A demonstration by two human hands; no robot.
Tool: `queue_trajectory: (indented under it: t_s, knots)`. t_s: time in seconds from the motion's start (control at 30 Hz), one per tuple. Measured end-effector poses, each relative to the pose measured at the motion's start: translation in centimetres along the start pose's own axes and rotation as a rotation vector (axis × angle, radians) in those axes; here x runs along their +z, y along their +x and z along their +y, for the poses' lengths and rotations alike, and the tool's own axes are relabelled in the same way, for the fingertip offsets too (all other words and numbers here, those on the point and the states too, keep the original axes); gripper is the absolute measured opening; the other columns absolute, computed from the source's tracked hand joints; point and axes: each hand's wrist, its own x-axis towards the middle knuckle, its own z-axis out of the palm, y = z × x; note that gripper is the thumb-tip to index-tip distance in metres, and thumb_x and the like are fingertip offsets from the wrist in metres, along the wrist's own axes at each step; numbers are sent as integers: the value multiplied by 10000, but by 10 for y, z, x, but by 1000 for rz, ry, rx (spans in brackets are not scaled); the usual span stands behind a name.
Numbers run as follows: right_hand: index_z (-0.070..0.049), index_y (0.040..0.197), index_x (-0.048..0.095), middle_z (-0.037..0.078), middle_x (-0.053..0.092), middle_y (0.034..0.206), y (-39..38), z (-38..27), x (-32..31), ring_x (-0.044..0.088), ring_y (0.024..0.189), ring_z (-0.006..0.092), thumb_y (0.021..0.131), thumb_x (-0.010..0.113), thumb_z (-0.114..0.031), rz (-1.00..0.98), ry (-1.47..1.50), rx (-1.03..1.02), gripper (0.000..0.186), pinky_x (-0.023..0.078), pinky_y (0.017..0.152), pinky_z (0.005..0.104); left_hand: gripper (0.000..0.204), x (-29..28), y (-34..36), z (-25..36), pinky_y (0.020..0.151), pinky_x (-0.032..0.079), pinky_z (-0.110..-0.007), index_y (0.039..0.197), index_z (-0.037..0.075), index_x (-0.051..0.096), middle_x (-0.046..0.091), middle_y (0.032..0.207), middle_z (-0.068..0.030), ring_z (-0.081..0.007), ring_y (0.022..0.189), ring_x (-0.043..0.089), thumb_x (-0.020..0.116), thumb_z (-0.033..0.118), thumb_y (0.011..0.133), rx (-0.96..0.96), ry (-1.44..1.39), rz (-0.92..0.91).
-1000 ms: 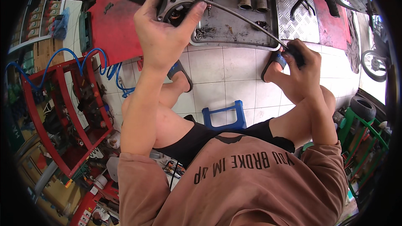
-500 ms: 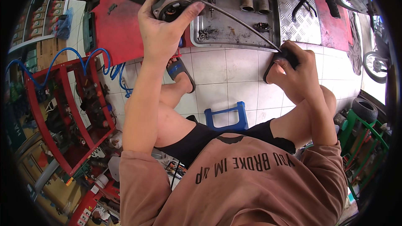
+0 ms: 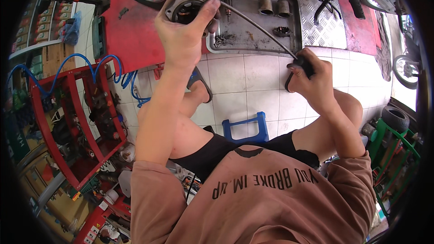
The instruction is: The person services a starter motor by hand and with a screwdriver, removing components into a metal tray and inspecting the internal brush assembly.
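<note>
My left hand (image 3: pixel 190 22) grips a round, flanged metal housing (image 3: pixel 178 5) with a dark hollow middle, my thumb lying across it. My right hand (image 3: pixel 312 74) is closed on the black handle (image 3: pixel 304 63) of a long, thin steel-shafted tool (image 3: pixel 253 22), whose far end reaches the housing beside my left thumb. Beneath the shaft lies a grey metal tray (image 3: pixel 296 4) holding two metal cylinders (image 3: pixel 265 7), a slim spindle-like part (image 3: pixel 228 9), a small dark part (image 3: pixel 281 30) and several small pieces (image 3: pixel 221 40).
A red platform (image 3: pixel 129 36) and chequered metal plate (image 3: pixel 323 31) surround the tray. A red metal rack (image 3: pixel 61 144) with a coiled blue hose (image 3: pixel 104 58) stands left. A blue plastic stool (image 3: pixel 246 122) sits between my legs; motorcycle parts (image 3: pixel 348 0) and green rack (image 3: pixel 384 144) are at right.
My left hand has shifted slightly right with the housing. My right hand has moved slightly left and down with the tool's handle, the shaft still reaching the housing.
</note>
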Motion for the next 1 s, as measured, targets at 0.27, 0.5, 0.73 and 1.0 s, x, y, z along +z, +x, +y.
queue_trajectory:
  t_s: [0.27,0.5,0.73,1.0]
  knots:
    - [19,912,624,78,517,537,7,7,5,484,479,127,849,731,-247,-44,75,167,294,383,482,286,235,16,-10,-11,457,466,-227,892,11,594,657,732,-48,-112,553,611,784,20,753,-66,0,10]
    - [71,961,630,64,552,599,13,-4,-11,484,556,115,838,701,-225,-63,66,238,328,394,531,281,139,10,-12,-9,523,512,-269,902,18,623,671,804,-79,-149,683,644,729,12,813,-146,-68,-69]
    - [54,1053,661,61,642,775,28,15,-1,543,699,121,772,765,-325,12,314,283,483,428,608,280,256,17,-20,-21,538,515,-292,1003,23,560,646,843,-103,-167,710,643,718,11,803,-294,-39,-357]
    - [-14,958,711,10,613,682,24,16,1,505,618,65,762,793,-159,-242,448,320,257,356,543,227,323,40,-78,-54,590,496,-234,1033,15,512,617,847,-33,-74,724,598,712,8,779,-453,31,-470]
